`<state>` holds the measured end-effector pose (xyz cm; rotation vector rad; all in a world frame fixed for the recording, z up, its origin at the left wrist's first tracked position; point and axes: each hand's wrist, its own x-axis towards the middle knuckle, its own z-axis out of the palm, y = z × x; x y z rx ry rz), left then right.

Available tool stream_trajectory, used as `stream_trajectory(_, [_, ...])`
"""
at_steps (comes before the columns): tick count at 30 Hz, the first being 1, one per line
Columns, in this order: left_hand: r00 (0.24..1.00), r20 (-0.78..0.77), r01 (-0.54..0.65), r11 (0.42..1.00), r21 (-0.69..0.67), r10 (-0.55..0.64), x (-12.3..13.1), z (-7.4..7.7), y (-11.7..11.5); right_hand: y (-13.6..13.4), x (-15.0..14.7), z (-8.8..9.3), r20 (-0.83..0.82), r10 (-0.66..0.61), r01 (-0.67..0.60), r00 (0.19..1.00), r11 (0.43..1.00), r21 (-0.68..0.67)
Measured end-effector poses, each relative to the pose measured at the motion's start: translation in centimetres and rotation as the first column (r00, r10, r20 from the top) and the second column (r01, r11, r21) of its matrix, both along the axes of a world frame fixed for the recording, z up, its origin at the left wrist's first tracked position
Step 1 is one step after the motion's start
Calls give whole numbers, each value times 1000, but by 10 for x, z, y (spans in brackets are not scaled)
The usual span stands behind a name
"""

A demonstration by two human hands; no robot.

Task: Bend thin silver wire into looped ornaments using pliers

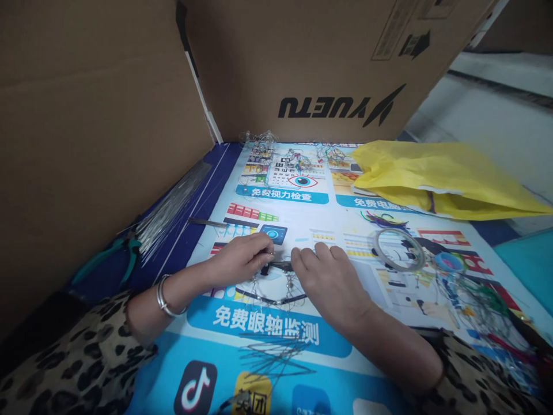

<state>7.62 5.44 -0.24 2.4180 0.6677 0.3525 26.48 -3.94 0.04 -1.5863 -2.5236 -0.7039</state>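
Note:
My left hand (244,258) is closed, its fingertips pinching the left end of a small dark wire-and-bead piece (276,283) that lies on the printed poster (276,202) covering the table. My right hand (328,276) rests palm down beside it, fingers curled over the right end of the same piece. Thin wires and tiny beads hang from the piece between the two hands. A silver bangle sits on my left wrist. Both sleeves are leopard print.
A bundle of straight silver wires (170,207) and teal-handled pliers (116,253) lie at the left. A tape roll (400,249), a yellow plastic bag (440,176) and tangled coloured wires (475,294) sit right. Loose dark wires (276,351) lie near me. Cardboard walls (319,63) stand behind and left.

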Motion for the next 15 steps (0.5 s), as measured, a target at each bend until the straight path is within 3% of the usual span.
stream_trajectory(6, [999, 2, -41, 999, -14, 41, -2, 1, 4, 1, 1, 3, 4, 15, -15, 1000, 998, -56])
stream_trajectory(15, [997, -27, -77, 997, -10, 77, -1, 3, 5, -2, -3, 8, 28, -9, 10, 1000, 1000, -20])
